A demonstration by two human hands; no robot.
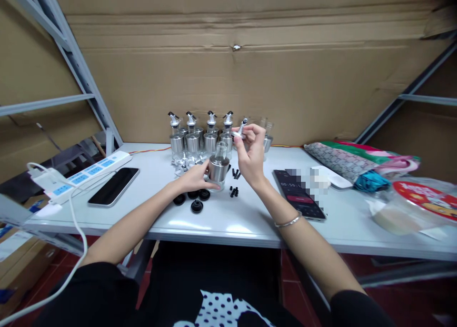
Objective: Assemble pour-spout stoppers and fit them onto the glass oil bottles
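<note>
My left hand [194, 177] grips a glass oil bottle with a steel sleeve [218, 167] that stands on the white table [228, 217]. A little above and right of the bottle's open neck, my right hand [250, 153] pinches a metal pourer spout [241, 128] between its fingertips. Behind them stands a row of finished bottles [194, 136] with pourers fitted. Black round caps [194, 199] lie in front of the held bottle, and small black plugs [234, 182] lie between my hands.
A phone [113, 186] and a white power strip [85, 173] with a cable lie at the left. Another phone [299, 193] lies at the right, beside patterned bags [342, 159] and plastic-wrapped packs [417, 201]. Cardboard lines the back wall.
</note>
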